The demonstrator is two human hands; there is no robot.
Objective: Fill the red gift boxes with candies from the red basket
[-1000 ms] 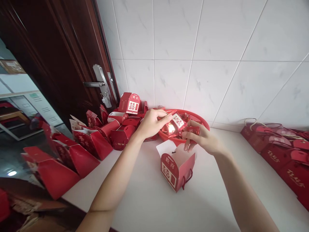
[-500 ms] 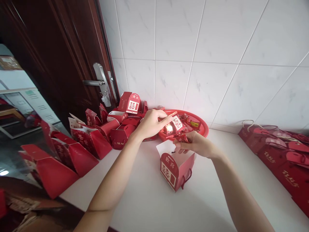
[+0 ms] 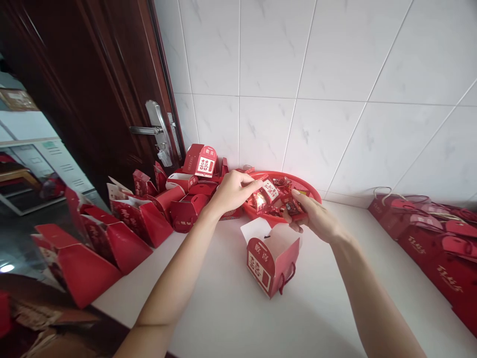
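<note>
An open red gift box (image 3: pixel 267 261) with a cord handle and raised white-lined flaps stands on the white table (image 3: pixel 208 303). Behind it, a red plastic basket (image 3: pixel 315 191) holds red-wrapped sweets. My left hand (image 3: pixel 235 191) pinches the edge of a shiny red and white packet (image 3: pixel 265 195) over the basket's left side. At the basket's front right, my right hand (image 3: pixel 311 214) has its fingers curled around small dark red wrapped sweets (image 3: pixel 292 205), partly covered by the fingers.
Folded red boxes (image 3: pixel 188 209) are heaped left of the basket, with standing red bags (image 3: pixel 102 238) along the left edge. More red bags (image 3: pixel 421 243) line the right side. A tiled wall (image 3: pixel 268 129) is behind; a dark door (image 3: pixel 112 89) stands back left.
My right hand has moved from over the box's opening back to the basket, and its fingers are now among the sweets. My left hand and its packet have barely moved.
</note>
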